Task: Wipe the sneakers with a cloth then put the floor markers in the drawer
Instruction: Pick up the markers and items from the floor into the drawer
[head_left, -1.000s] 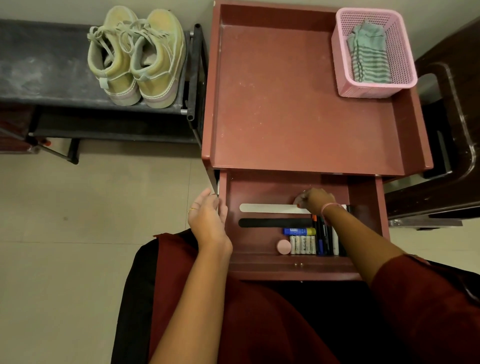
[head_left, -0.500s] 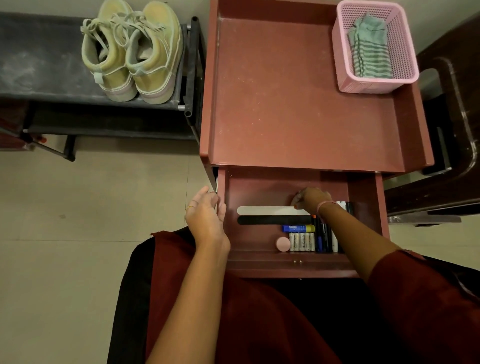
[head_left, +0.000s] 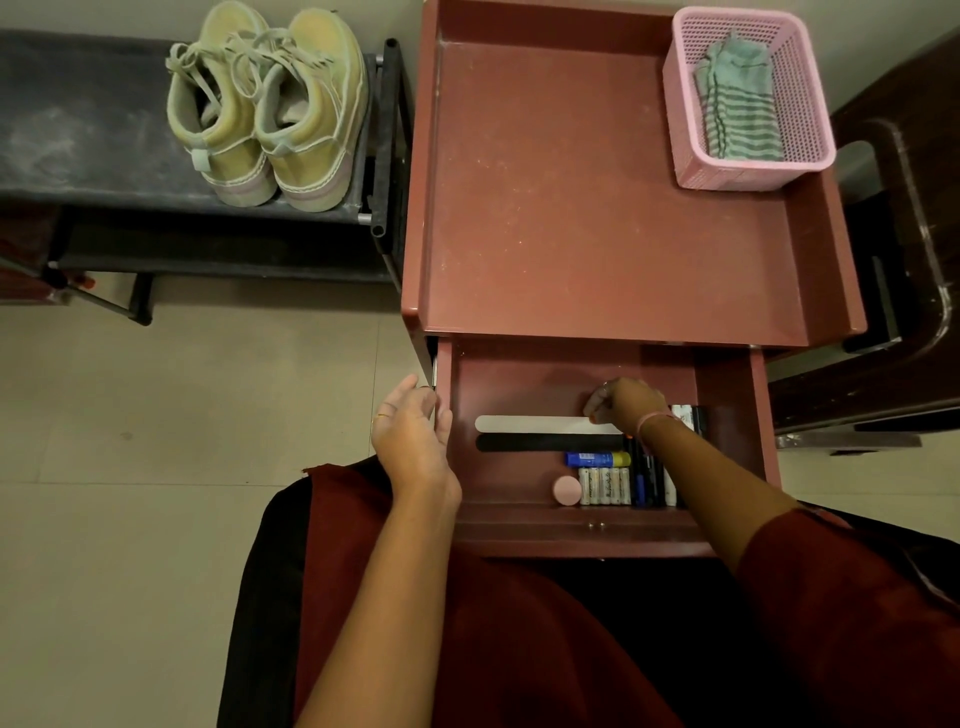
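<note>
The cabinet drawer (head_left: 545, 371) stands pulled out. A white floor marker (head_left: 535, 424) and a black floor marker (head_left: 545, 443) lie flat inside it, side by side. My right hand (head_left: 628, 402) is in the drawer, its curled fingers pinching the right end of the white marker. My left hand (head_left: 413, 436) rests against the drawer's left side with relaxed fingers. A pair of yellowish sneakers (head_left: 270, 109) sits on the dark shoe rack (head_left: 78, 130) at the far left. The striped cloth (head_left: 737, 98) lies in a pink basket (head_left: 753, 176) on the cabinet top.
The drawer's front right holds a blue glue stick (head_left: 597, 459), several batteries (head_left: 605, 486), pens and a pink round lid (head_left: 567, 489). The red cabinet top (head_left: 597, 208) has raised edges. Dark wooden furniture (head_left: 909, 260) stands to the right, tiled floor to the left.
My left hand has loosened from the drawer's left edge and its fingers have spread. My right hand stays at the white marker's right end. The view shifted slightly.
</note>
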